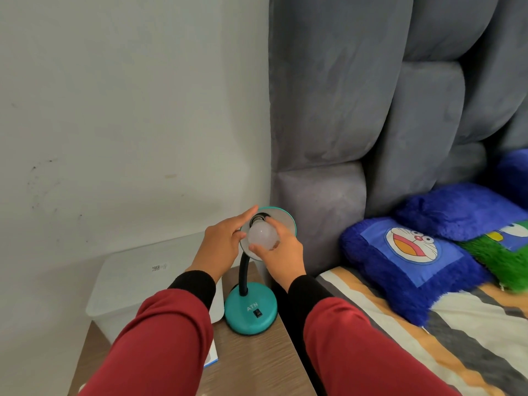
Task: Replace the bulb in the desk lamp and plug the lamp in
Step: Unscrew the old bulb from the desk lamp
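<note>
A home bedroom: a grey padded headboard [385, 110] at upper right, blue plush cartoon pillows [405, 261] on striped bedding [428, 352], and a wooden nightstand [257, 364] below.

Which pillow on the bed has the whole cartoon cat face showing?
The big blue pillow nearest the lamp. Its laughing cat face shows fully. The green pillow shows only part of a picture, and the plain blue pillow on top shows none.

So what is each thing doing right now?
Bulb: at the socket, threads showing.
Lamp: upright on the nightstand.
Shade: tilted toward the camera.
Left hand: steadying the shade.
Right hand: gripping the bulb.
Plastic box: lid on.
</note>
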### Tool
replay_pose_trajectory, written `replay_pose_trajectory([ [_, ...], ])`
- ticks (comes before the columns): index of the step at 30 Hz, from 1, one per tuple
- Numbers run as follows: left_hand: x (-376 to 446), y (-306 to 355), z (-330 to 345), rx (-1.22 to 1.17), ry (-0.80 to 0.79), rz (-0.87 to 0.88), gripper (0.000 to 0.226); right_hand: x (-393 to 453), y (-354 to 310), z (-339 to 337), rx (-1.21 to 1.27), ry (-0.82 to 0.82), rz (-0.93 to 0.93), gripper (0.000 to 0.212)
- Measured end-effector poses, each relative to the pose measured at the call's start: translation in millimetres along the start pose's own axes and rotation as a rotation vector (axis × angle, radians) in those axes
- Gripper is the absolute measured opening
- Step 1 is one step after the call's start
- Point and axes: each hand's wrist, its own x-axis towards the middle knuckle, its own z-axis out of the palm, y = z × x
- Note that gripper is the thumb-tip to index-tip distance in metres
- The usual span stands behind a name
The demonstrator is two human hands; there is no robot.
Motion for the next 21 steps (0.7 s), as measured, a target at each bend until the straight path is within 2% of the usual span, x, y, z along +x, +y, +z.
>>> replay_pose_trajectory([
  [3,0.4,-0.5,0.4,0.001,0.005,-0.011,0.056,-0.9,1.6,0.7,-0.077,-0.01,-0.091,0.065],
  [7,0.5,2.3,1.1,-0.002,-0.003,-0.017,0.055,-1.2,1.5,2.0,0.028,0.002,0.036,0.077],
  [10,0.1,1.0,-0.4,0.0,0.002,-0.006,0.056,0.2,0.2,-1.2,-0.034,-0.018,0.003,0.067],
  [13,-0.6,2.6,-1.0,-0.003,0.003,-0.011,0.056,-1.7,1.2,-3.1,-0.097,-0.038,-0.084,0.067],
  [17,0.0,4.2,0.2,0.003,-0.009,-0.012,0.055,-2.0,1.5,-2.6,-0.022,-0.021,-0.022,0.067],
  [21,1.0,1.9,-0.8,0.009,-0.017,-0.019,0.055,0.0,1.5,-2.5,-0.023,-0.025,-0.044,0.06],
])
